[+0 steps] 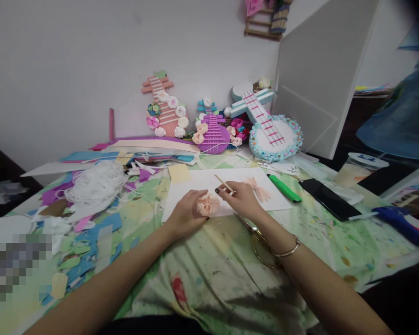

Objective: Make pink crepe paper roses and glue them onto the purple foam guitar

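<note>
My left hand [188, 209] is closed around the left side of a peach paper flower [208, 204], over a white sheet [195, 179]. Just right of the flower, my right hand [242, 197] pinches a thin wooden stick [225, 183], its upper end pointing up and left. Behind that hand, loose peach petals [258, 188] lie on the sheet. Gold-handled scissors [256, 237] rest under my right wrist, partly hidden by it. A yellow paper square [179, 173] overlaps the sheet's far left corner.
A green box cutter [284, 188], a black phone [330, 199] and a blue-handled tool [405, 225] lie to the right. White string [96, 186] and paper scraps [87, 246] cover the left. Several decorated paper instruments [214, 132] lean on the back wall.
</note>
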A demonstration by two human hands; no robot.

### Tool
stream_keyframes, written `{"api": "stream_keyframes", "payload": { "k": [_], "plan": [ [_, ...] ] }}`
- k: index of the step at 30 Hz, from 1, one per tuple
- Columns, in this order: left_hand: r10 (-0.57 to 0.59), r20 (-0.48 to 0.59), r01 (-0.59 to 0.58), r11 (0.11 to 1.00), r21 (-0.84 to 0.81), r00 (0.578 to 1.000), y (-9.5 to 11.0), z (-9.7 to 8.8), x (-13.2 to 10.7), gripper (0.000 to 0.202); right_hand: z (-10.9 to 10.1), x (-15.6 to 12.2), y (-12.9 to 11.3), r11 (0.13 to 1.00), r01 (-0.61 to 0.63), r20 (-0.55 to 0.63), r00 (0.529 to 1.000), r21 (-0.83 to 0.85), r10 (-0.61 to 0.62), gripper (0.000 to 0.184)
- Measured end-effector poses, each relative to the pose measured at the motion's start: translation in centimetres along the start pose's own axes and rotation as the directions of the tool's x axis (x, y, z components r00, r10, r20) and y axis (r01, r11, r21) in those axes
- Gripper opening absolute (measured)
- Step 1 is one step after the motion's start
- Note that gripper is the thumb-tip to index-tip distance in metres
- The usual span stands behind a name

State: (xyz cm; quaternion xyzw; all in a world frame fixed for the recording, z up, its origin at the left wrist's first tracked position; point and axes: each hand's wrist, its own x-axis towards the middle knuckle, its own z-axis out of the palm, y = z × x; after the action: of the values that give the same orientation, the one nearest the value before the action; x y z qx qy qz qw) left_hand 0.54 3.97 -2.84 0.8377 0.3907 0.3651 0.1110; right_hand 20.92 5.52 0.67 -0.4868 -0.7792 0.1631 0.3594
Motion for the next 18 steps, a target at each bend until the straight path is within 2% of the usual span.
{"api": "stream_keyframes", "payload": {
  "k": [3,5,11,15,18],
  "plan": [
    [0.036,-0.037,-0.036,0.999,0.009,0.999,-0.2,-0.4,0.1,0.054,-0.5,0.2,0.6,0.998,-0.060,-0.151,0.987,-0.027,0.055,0.031],
    [0.035,-0.050,-0.035,0.999,0.001,0.998,-0.3,-0.6,0.2,0.054,-0.6,0.3,1.1,0.992,-0.092,-0.196,0.978,-0.083,0.075,0.031],
    [-0.105,-0.109,0.100,0.994,-0.054,0.988,-0.7,-0.7,0.3,0.053,0.2,0.4,2.2,0.960,-0.111,-0.042,0.994,-0.256,0.104,0.043],
    [-0.136,-0.134,0.118,0.984,-0.132,0.982,-0.9,-0.4,0.2,0.055,0.6,0.3,1.8,0.966,-0.119,0.006,0.992,-0.229,0.123,0.029],
    [-0.208,-0.111,0.174,0.949,-0.262,0.972,-1.0,0.0,0.1,0.054,0.8,0.3,1.3,0.981,-0.089,0.021,0.995,-0.172,0.094,0.031]
  ]
}}
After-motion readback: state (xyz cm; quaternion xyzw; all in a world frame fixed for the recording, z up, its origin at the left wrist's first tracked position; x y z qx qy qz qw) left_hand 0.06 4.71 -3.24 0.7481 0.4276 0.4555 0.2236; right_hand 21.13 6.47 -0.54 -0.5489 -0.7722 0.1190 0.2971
